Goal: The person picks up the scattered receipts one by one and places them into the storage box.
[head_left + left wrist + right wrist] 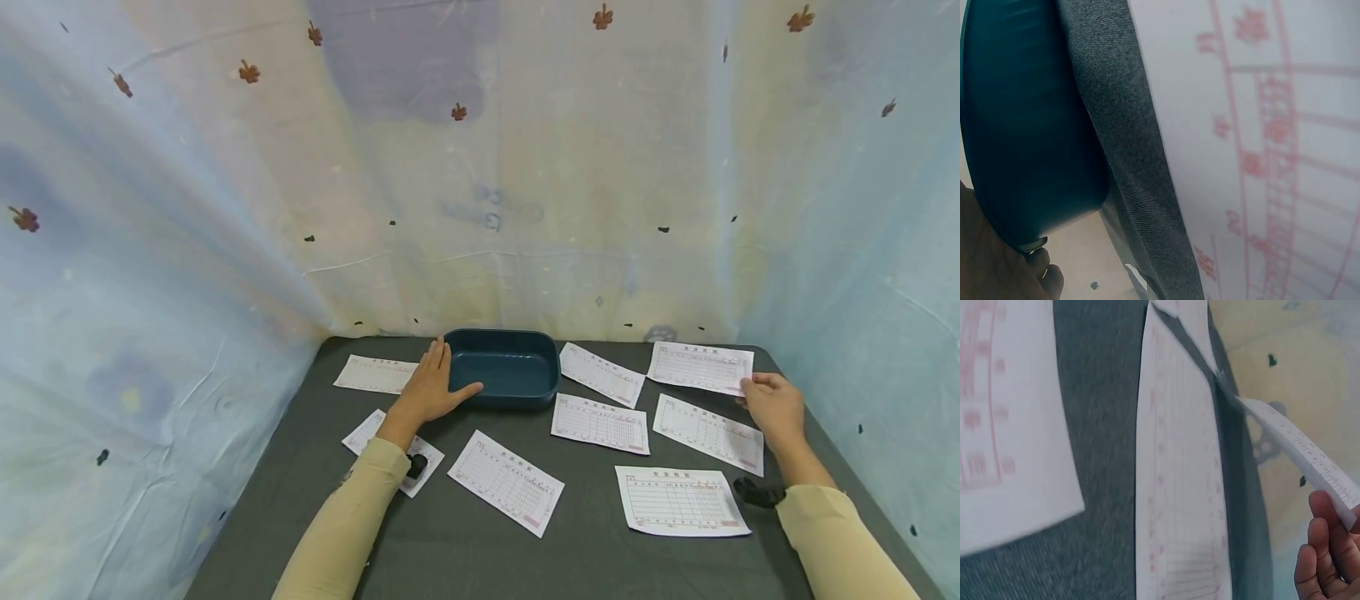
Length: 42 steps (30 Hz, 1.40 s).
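My left hand [431,385] rests on the left end of a dark teal plastic basin [504,400], fingers straight along the rim and thumb spread over its front edge. In the left wrist view, its fingertips [1041,262] are right at the rim of the basin [1029,125]. On the far right, my right hand [775,408] pinches a white printed form [697,367] by its right end. That form [1310,453] is tilted up off the table in the right wrist view, with the fingers [1322,550] at its near end.
More printed forms lie spread on the dark grey table [585,567]: one [375,374] left of the basin, one [427,462] partly under the left forearm, one [506,483] in front, several at right, including a near one [678,502]. A patterned curtain [525,208] surrounds the table.
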Each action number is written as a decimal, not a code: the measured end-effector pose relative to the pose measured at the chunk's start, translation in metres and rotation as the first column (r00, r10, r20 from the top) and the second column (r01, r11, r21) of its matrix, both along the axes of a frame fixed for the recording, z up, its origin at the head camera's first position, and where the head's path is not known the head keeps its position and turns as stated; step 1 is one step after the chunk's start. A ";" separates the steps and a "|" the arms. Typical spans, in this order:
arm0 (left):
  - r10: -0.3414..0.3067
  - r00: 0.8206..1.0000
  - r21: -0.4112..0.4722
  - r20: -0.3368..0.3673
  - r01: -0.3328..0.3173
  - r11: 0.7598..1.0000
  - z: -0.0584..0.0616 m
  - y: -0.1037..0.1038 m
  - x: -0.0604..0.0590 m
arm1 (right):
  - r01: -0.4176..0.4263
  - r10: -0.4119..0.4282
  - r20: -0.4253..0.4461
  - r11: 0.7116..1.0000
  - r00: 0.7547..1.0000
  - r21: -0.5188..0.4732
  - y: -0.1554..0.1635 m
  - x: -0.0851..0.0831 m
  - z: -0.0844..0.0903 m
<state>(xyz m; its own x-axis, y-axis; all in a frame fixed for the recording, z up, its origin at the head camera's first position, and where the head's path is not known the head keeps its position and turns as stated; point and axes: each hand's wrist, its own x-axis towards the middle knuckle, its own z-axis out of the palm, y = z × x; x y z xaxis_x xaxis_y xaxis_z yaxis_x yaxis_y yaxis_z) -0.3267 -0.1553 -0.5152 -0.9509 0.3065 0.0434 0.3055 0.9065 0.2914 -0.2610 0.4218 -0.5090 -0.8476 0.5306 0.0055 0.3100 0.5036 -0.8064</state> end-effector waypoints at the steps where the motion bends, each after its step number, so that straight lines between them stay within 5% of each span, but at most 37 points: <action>1: -0.001 1.000 0.002 0.000 0.001 1.000 0.001 0.000 0.000 | -0.004 0.004 -0.001 1.000 1.000 0.003 -0.001 0.001 0.001; 11: 0.004 1.000 -0.011 0.013 -0.004 1.000 -0.001 0.000 -0.001 | -0.025 0.020 -0.188 0.999 0.982 -0.022 -0.015 0.008 0.015; 21: 0.004 1.000 -0.014 0.020 -0.004 1.000 0.000 0.000 -0.001 | -0.155 0.145 -0.182 0.987 0.973 -0.040 -0.047 0.009 0.027; 42: 0.012 1.000 0.001 -0.012 -0.012 1.000 0.000 0.001 0.001 | -0.390 0.361 -0.220 0.915 0.906 -0.106 -0.119 -0.007 0.024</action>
